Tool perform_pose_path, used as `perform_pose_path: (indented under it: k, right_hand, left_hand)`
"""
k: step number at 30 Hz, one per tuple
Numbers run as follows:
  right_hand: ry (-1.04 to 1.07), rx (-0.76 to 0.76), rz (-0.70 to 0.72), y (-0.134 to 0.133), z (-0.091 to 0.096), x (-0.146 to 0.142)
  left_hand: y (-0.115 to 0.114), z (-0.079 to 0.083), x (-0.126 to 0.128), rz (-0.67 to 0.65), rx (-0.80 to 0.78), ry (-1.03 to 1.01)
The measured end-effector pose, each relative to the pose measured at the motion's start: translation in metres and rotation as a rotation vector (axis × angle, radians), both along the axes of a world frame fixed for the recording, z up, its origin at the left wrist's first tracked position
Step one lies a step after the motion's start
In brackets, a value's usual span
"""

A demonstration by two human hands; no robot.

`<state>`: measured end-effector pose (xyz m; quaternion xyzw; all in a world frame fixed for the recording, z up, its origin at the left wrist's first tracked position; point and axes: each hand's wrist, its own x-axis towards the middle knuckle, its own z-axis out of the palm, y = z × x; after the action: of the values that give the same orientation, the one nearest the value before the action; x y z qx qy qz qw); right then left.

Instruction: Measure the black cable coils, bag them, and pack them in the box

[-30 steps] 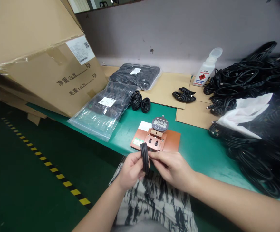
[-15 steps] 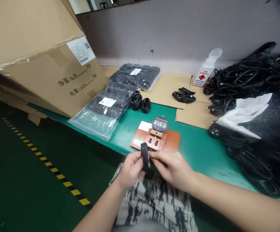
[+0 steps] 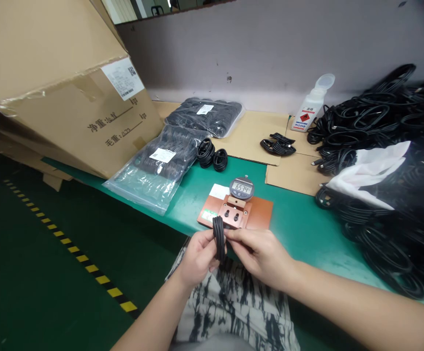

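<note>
A coiled black cable (image 3: 219, 240) stands on edge at the table's front edge, pinched in my left hand (image 3: 199, 258). From the other side, my right hand (image 3: 259, 251) is closed with thumb and forefinger against the cable; its end there is hidden by the fingers. Just beyond both hands sits a copper-coloured measuring fixture (image 3: 258, 212) with two dark screws on its block. On it is a round digital gauge (image 3: 241, 188), whose display reads about 6534, the decimal point too small to make out.
Bagged cable coils (image 3: 171, 170) and a second bag (image 3: 204, 117) lie back left, two loose coils (image 3: 212, 154) beside them. A large carton (image 3: 69, 112) stands left. Cables (image 3: 277, 145) lie on cardboard (image 3: 255, 127). A white bottle (image 3: 309, 111) and heaped cables (image 3: 376, 122) are right.
The gauge display has gone from about 6518 to about 6534. Both hands and the coiled cable have hardly moved.
</note>
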<state>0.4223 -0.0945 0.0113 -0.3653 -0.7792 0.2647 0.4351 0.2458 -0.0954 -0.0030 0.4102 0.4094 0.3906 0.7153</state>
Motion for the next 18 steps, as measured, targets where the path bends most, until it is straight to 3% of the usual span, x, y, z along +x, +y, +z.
perform_pose_path:
  k: [18]
  right_hand:
    - [-0.001,-0.011,-0.002,0.0003,-0.0005,0.0004]
  left_hand:
    - [0.0006,0.0014,0.002,0.007,0.001,-0.017]
